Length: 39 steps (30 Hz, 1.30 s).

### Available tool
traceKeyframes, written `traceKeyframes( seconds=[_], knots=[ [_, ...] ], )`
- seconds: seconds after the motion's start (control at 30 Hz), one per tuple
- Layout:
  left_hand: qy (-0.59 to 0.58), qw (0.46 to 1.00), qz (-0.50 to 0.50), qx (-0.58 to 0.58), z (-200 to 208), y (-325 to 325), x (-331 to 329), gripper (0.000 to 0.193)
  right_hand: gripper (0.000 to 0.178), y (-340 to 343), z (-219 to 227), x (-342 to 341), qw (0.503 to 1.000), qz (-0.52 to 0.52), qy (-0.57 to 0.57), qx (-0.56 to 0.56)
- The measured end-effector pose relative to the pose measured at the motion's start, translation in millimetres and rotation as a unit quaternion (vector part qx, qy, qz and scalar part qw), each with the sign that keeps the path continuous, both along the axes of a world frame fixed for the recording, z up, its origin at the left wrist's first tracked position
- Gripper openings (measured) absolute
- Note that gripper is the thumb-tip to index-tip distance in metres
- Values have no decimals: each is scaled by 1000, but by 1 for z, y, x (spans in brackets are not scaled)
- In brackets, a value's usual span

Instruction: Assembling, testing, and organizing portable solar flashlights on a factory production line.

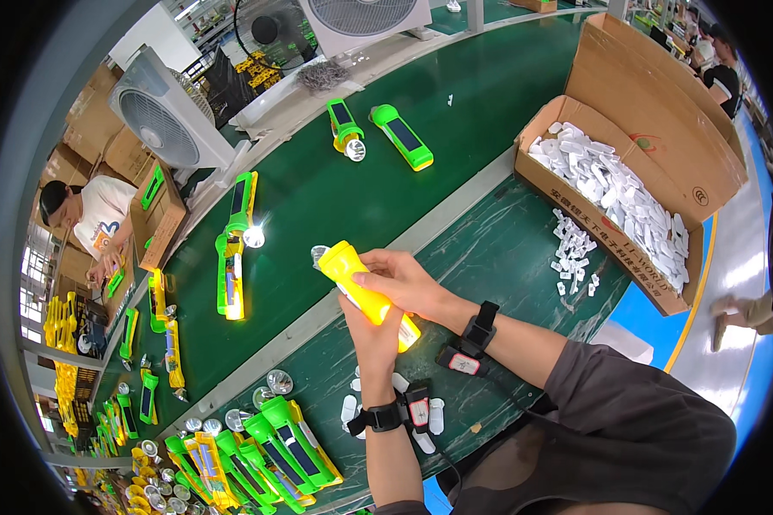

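Observation:
Both of my hands hold a yellow flashlight above the near edge of the green belt. Its silvery reflector sticks out at the upper left end. My left hand grips the body from below, closed around it. From the right, my right hand closes on the upper side, thumb along the casing. Below my wrists, several white plastic pieces lie on the green worktop. At the lower left, green and yellow flashlights with dark panels lie side by side, reflectors beside them.
An open cardboard box of white plastic pieces stands on the right, with a small white pile beside it. Across the metal rail, more flashlights lie on the belt. A co-worker sits at far left near a fan.

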State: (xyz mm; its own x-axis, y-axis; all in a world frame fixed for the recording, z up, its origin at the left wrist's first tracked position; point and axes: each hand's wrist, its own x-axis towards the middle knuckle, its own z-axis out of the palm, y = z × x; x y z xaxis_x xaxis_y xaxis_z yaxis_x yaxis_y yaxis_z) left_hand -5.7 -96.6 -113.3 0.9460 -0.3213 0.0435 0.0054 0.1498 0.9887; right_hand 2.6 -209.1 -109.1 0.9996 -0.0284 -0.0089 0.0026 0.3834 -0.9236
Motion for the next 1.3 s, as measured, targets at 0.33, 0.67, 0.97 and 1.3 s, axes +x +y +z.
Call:
traceKeyframes(
  seconds=[0.33,0.67,0.97,1.3],
  knots=[
    [12,999,-5,39,7,1,-1,57,35,-1,-7,2,1000,-10,-28,10],
    [-103,969,127,187,32,14,49,63,34,-12,-7,-3,969,-237,-59,37],
    [-245,805,110,529,7,-18,192,74,34,3,-17,7,960,-271,-47,52],
    [-292,677,201,645,29,-135,269,71,27,-2,-14,5,957,-275,-18,85]
  ],
)
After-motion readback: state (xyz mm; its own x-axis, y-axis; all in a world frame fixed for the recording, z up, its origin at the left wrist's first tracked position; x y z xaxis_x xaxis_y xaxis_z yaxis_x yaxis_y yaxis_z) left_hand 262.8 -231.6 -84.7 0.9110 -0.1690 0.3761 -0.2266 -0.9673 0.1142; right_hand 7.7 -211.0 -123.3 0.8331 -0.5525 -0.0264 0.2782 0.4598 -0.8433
